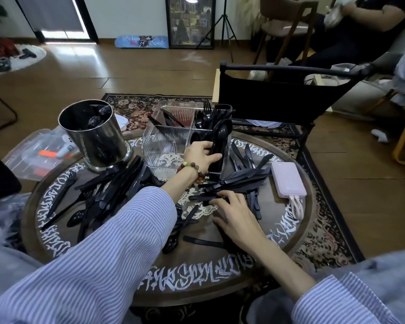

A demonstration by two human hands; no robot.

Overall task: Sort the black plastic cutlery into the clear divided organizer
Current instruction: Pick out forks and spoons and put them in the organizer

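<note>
On round table (262,265) | left hand (200,155) grips spoons (220,139) in organizer (166,146) | right hand (236,218) flat, fingers spread on knives (232,183)

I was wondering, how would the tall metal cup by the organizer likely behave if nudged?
The metal cup looks tall and narrow, so it may tip rather than slide. Its flared base probably steadies it somewhat. The shiny steel wall could be slippery to grip.

My left forearm (117,230) hides part of the cutlery pile (108,183); the metal cup's (94,134) contents are unreadable
</note>
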